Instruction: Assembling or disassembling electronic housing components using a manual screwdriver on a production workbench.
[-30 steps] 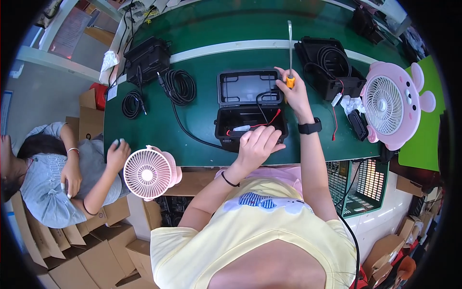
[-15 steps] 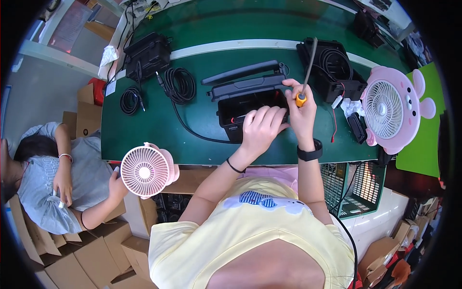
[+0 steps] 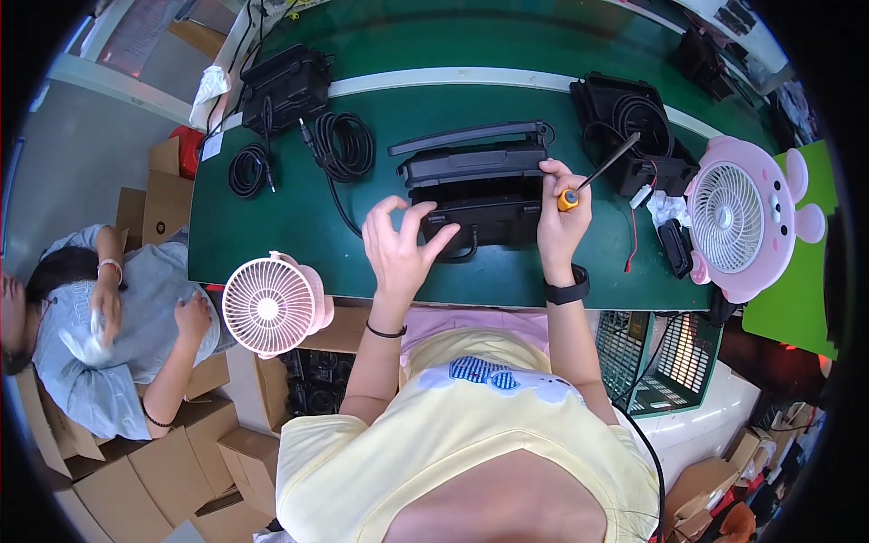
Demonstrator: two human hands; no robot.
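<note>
A black plastic case lies in front of me on the green table, its hinged lid raised on the far side. The case's inside is dark and I cannot make out what it holds. My left hand is at the near left corner of the case, fingers spread, thumb and fingertips by its edge. My right hand grips a screwdriver by its yellow-orange handle, with the shaft slanting up to the right. Fingers of that hand also rest against the case's right end. A black cable comes out of the near wall.
Coiled black cables and another black case are at the far left. An open case with coiled cable stands far right, beside a pink fan. A small pink fan is at the near left, with a co-worker beyond.
The case has turned, its near wall now facing up more. My left hand has moved left and opened its fingers. The screwdriver shaft has tilted right. The co-worker's hand has left the small fan.
</note>
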